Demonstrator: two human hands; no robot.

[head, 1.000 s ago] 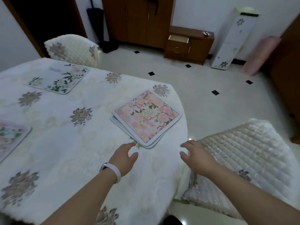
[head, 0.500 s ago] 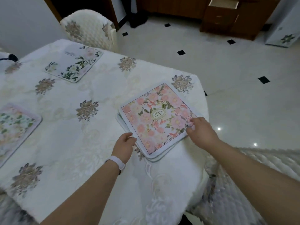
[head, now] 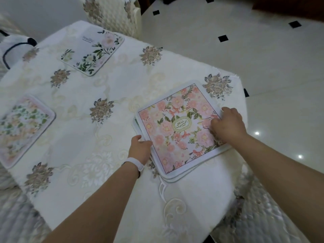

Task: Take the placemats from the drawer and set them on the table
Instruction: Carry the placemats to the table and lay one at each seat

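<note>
A second ago both hands hovered short of the stack; now the left hand touches its left edge; the right hand lies on the top mat's right side, fingers curled.

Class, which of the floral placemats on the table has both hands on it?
The pink rose placemat topping the stack near the table corner: left hand at its left edge, right hand on its right side. The others lie untouched.

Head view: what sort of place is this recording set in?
Most likely a home dining room: a table under an embroidered floral cloth, a padded chair pulled up to it, floral placemats laid out, and a glossy tiled floor.
</note>
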